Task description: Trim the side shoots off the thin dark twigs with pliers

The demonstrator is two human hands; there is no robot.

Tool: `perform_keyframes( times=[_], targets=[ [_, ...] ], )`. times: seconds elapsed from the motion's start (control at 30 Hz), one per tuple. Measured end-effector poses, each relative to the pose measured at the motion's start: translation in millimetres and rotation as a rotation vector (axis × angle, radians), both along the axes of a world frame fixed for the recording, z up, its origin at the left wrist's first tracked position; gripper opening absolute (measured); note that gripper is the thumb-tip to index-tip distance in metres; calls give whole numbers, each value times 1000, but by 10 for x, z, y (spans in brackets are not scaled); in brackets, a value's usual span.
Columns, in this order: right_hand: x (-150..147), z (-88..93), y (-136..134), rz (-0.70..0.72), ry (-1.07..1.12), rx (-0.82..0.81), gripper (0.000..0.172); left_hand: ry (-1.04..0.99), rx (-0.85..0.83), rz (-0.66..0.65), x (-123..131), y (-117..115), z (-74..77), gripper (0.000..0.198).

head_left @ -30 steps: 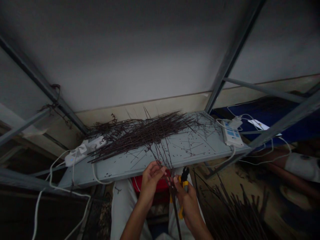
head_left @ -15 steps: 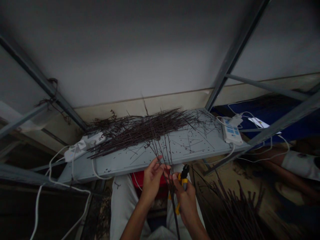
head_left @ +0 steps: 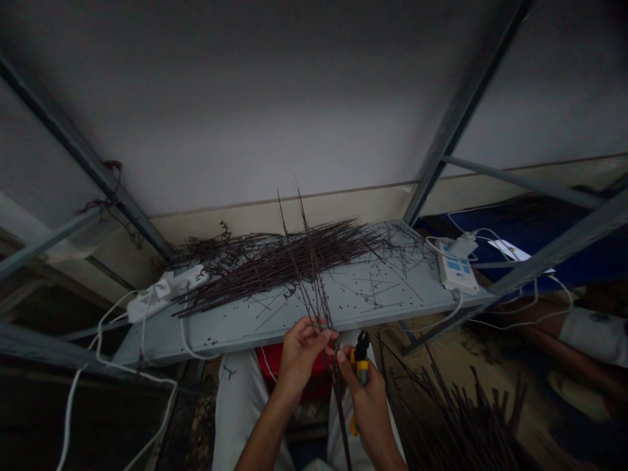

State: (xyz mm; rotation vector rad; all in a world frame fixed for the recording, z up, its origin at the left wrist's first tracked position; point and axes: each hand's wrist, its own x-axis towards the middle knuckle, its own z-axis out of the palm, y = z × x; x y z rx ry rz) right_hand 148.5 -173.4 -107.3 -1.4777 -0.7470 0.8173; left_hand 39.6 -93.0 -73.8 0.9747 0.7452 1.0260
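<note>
Head view: a few thin dark twigs [head_left: 315,294] stood nearly upright between my hands, crossing the shelf's front edge. My left hand [head_left: 301,353] was curled, its fingertips pinching them. My right hand [head_left: 367,399] was closed around yellow-handled cutters [head_left: 362,366], black jaws up, just beside the twigs. Behind them, a heap of twigs [head_left: 265,265] lay across the grey metal shelf [head_left: 230,337], with a white power strip [head_left: 457,271] at its right end. More twigs [head_left: 466,418] lay on the floor to my right.

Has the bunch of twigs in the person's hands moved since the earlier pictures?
Yes: the bunch of thin dark twigs in the left hand has risen, its tips now standing further beyond the rear edge of the grey metal shelf.
</note>
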Motion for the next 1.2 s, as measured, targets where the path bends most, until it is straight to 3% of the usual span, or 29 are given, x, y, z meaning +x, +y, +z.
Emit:
perform_keyframes(
  times=[0.2, 0.4, 0.6, 0.93, 1.07, 1.2],
  targets=[
    [430, 101, 24, 91, -507, 55, 30, 23, -9, 20, -20, -23, 38, 29],
    [881, 434, 234, 305, -1077, 87, 8, 10, -17, 0, -5, -30, 85, 28],
    [1008, 695, 454, 436, -1482, 67, 25, -19, -1, 7, 19, -45, 63, 27],
    [958, 918, 535, 508, -1734, 124, 20, 11, -22, 102, 34, -94, 56, 24],
    [1014, 838, 537, 533, -1520, 45, 14, 19, -44, 126, 72, -150, 69, 25],
    [1004, 660, 528, 450, -1375, -2, 7, 13, -64, 143, 123, -147, 62, 26]
  ],
)
